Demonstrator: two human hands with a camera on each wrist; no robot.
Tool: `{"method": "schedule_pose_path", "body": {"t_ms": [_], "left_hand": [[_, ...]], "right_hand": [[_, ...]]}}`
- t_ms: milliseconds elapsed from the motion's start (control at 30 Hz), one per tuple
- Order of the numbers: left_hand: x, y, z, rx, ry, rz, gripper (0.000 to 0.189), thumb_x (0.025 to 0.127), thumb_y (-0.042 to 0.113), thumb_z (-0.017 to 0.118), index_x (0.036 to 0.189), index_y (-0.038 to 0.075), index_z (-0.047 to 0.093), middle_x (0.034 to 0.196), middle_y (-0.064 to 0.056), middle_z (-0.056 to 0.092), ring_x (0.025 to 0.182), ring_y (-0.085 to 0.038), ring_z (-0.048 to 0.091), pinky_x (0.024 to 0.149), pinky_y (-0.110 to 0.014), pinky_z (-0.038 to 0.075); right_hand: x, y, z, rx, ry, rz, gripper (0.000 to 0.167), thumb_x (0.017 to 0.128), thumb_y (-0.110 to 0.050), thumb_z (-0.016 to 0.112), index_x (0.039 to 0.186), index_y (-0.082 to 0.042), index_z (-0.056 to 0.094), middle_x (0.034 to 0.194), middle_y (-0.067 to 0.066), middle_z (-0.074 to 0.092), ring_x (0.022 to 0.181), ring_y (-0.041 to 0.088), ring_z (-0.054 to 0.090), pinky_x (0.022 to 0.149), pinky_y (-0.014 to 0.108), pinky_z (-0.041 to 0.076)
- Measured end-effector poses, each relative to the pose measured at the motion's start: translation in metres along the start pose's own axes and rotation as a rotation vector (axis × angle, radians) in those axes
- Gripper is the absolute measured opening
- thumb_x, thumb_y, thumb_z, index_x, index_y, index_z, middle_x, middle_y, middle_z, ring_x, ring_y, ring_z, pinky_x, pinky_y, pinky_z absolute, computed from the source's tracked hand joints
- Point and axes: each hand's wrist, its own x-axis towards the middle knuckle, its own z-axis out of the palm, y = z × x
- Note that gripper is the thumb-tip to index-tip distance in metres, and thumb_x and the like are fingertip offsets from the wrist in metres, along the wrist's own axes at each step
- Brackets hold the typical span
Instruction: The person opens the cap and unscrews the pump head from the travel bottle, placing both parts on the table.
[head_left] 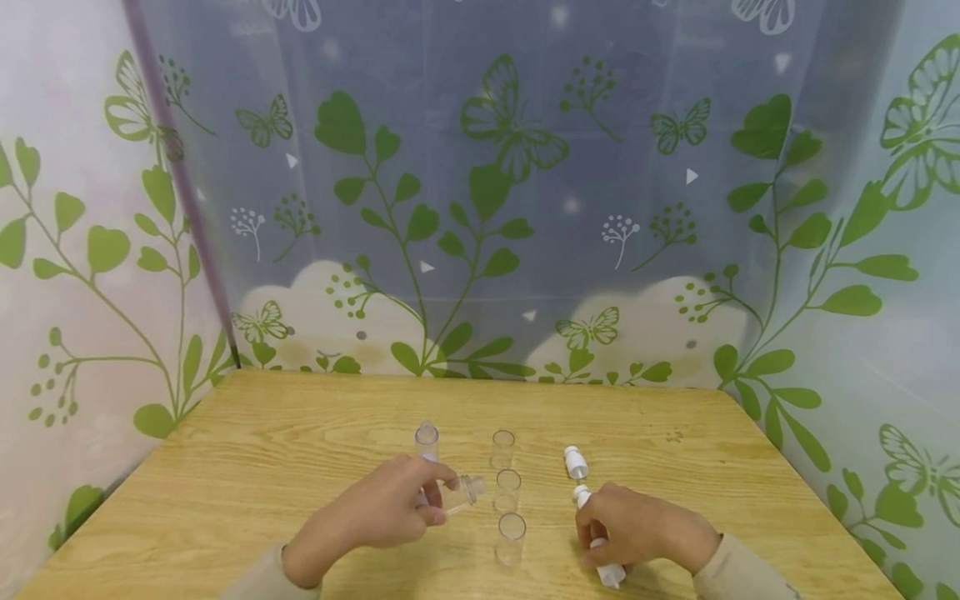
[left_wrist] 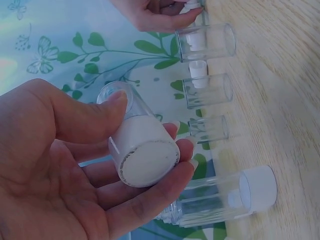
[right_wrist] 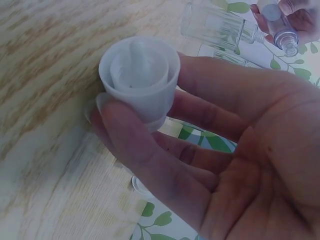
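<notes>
My left hand grips a small clear bottle lying on its side in the air, neck pointing right. In the left wrist view its white base faces the camera, thumb on one side and fingers on the other. My right hand pinches a white pump head between thumb and fingers, low over the table; its hollow underside shows in the right wrist view. Another white pump head lies just beyond the right hand. Further white pump parts show beside its fingers, partly hidden.
Three clear open-topped cylinders stand in a column between the hands on the wooden table. Another clear bottle with a white base stands behind the left hand. Patterned curtains enclose the table's back and sides.
</notes>
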Motion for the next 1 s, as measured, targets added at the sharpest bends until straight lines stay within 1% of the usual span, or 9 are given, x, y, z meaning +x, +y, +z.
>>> {"method": "schedule_pose_path", "body": {"t_ms": [133,200,300,400,500,567,700,833,1000], "left_hand": [[0.000,-0.001,-0.001,-0.004,-0.006,-0.025,0.031,0.088,0.002,0.075,0.118,0.002,0.071,0.089,-0.002,0.073,0.066,-0.003,0.059,0.064,-0.021,0.053],[0.000,-0.001,-0.001,-0.001,-0.009,-0.046,0.031,0.087,0.003,0.076,0.117,0.004,0.071,0.090,-0.001,0.073,0.068,-0.004,0.060,0.065,-0.022,0.053],[0.000,-0.001,-0.002,0.001,-0.010,-0.062,0.031,0.085,0.005,0.077,0.116,0.006,0.071,0.091,-0.001,0.074,0.072,-0.006,0.062,0.068,-0.025,0.055],[0.000,-0.002,-0.002,0.003,-0.009,-0.061,0.033,0.083,0.005,0.079,0.114,0.007,0.071,0.091,-0.003,0.075,0.075,-0.007,0.065,0.069,-0.026,0.057],[0.000,-0.003,-0.002,0.001,-0.011,-0.056,0.034,0.080,0.004,0.081,0.112,0.006,0.070,0.090,-0.004,0.075,0.075,-0.009,0.068,0.069,-0.026,0.058],[-0.001,-0.004,-0.001,0.014,-0.010,-0.052,0.034,0.079,0.004,0.080,0.111,0.008,0.070,0.090,-0.003,0.075,0.078,-0.012,0.069,0.071,-0.026,0.058],[-0.001,-0.004,-0.001,0.030,-0.012,-0.046,0.035,0.077,0.001,0.078,0.109,0.010,0.069,0.090,0.000,0.075,0.084,-0.016,0.070,0.072,-0.027,0.058],[-0.001,-0.005,0.000,0.044,-0.014,-0.037,0.035,0.075,0.004,0.080,0.107,0.011,0.068,0.089,0.001,0.075,0.084,-0.012,0.068,0.073,-0.027,0.057],[0.000,-0.010,0.001,0.031,-0.009,-0.016,0.031,0.072,0.009,0.084,0.099,0.010,0.070,0.087,0.001,0.074,0.080,-0.007,0.064,0.069,-0.024,0.053]], "right_hand": [[-0.001,-0.001,-0.001,0.025,-0.008,0.022,0.007,0.092,-0.015,0.078,0.086,-0.014,0.074,0.067,-0.011,0.063,0.046,-0.003,0.055,0.048,0.018,0.051],[-0.002,-0.002,-0.003,0.018,-0.016,0.033,0.006,0.093,-0.018,0.077,0.088,-0.015,0.074,0.070,-0.011,0.065,0.046,-0.002,0.055,0.051,0.018,0.052],[-0.005,-0.002,-0.009,-0.011,-0.022,0.026,0.007,0.095,-0.022,0.075,0.091,-0.016,0.074,0.078,-0.010,0.067,0.049,-0.001,0.056,0.059,0.019,0.053],[-0.008,-0.003,-0.016,-0.015,-0.023,0.012,0.008,0.097,-0.025,0.073,0.093,-0.018,0.073,0.082,-0.010,0.068,0.050,-0.001,0.055,0.064,0.020,0.052],[-0.009,-0.003,-0.022,0.010,-0.027,0.009,0.007,0.098,-0.024,0.071,0.093,-0.019,0.073,0.082,-0.011,0.067,0.049,0.000,0.054,0.062,0.021,0.051],[-0.010,-0.004,-0.025,0.027,-0.031,0.017,0.007,0.098,-0.024,0.070,0.096,-0.019,0.074,0.083,-0.011,0.067,0.050,0.000,0.055,0.061,0.021,0.051],[-0.011,-0.006,-0.028,0.015,-0.039,0.011,0.011,0.099,-0.024,0.070,0.102,-0.016,0.075,0.087,-0.010,0.070,0.057,0.000,0.057,0.062,0.021,0.050],[-0.013,-0.007,-0.031,-0.003,-0.041,-0.015,0.013,0.099,-0.024,0.069,0.105,-0.014,0.076,0.091,-0.008,0.072,0.067,-0.001,0.060,0.063,0.022,0.051],[-0.015,-0.006,-0.036,0.024,-0.041,-0.028,0.016,0.100,-0.025,0.067,0.106,-0.012,0.075,0.092,-0.007,0.072,0.072,0.000,0.063,0.067,0.022,0.053]]}}
